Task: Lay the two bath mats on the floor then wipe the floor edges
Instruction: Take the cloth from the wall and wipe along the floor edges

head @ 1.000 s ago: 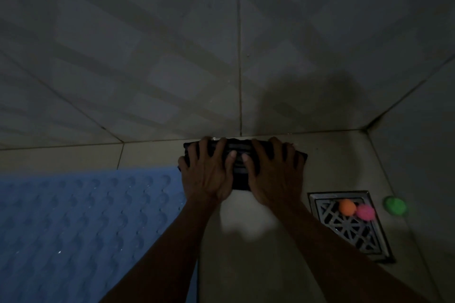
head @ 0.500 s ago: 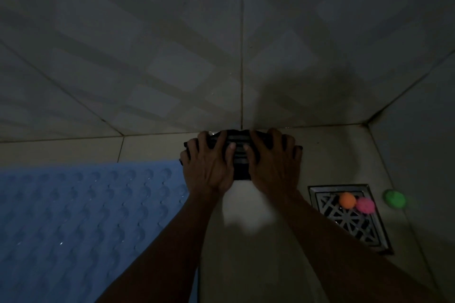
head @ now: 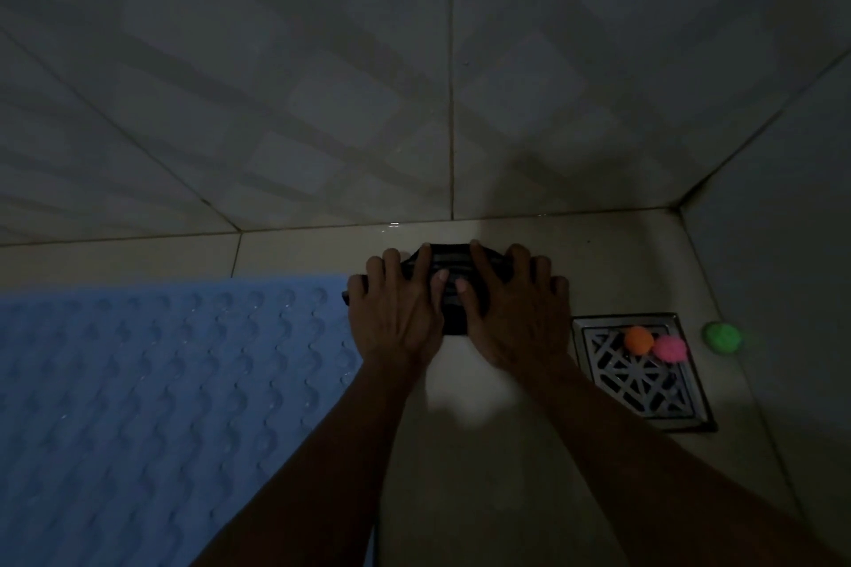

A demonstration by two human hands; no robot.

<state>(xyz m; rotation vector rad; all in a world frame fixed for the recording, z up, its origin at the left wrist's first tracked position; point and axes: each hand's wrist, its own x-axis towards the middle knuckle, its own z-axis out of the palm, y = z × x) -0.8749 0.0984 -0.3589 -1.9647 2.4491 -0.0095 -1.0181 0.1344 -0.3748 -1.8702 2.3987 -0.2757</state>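
Observation:
A dark striped cloth [head: 449,279] lies on the tiled floor close to the foot of the far wall. My left hand [head: 396,313] and my right hand [head: 511,313] press flat on it side by side, fingers spread over its top. A blue bath mat [head: 152,405] with a bumpy wave pattern lies flat on the floor to the left, its right edge under my left wrist. Only one mat is in view. The room is dim.
A square metal floor drain [head: 644,373] sits right of my hands, with an orange ball [head: 639,340] and a pink ball [head: 670,348] on its grate. A green ball [head: 722,337] rests by the right wall. The wall corner [head: 679,207] is at far right.
Both hands with the cloth slid forward toward the far wall between the first two frames, and now sit slightly back from the wall edge.

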